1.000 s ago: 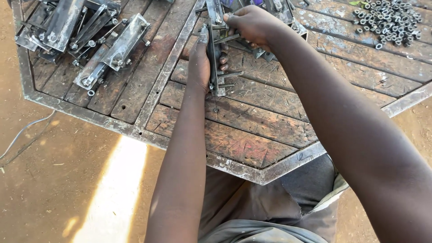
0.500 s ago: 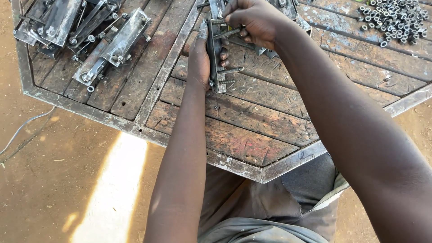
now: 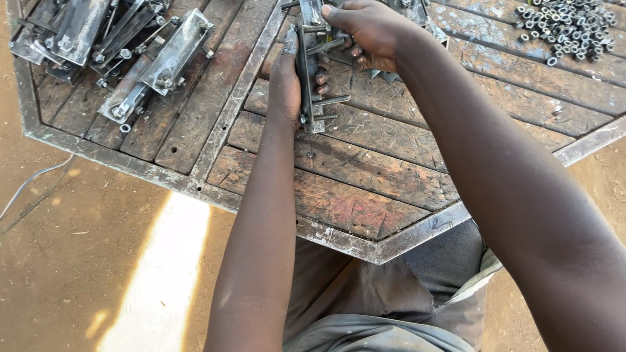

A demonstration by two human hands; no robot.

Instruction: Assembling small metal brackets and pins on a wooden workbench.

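Hands grip one metal bracket (image 3: 312, 72) standing on edge on the wooden table (image 3: 365, 163): left hand (image 3: 287, 81) clamped around its side, right hand (image 3: 368, 32) closed over its top, possibly on a bolt, with finished brackets (image 3: 124, 45) far left and nuts (image 3: 567, 26) far right.
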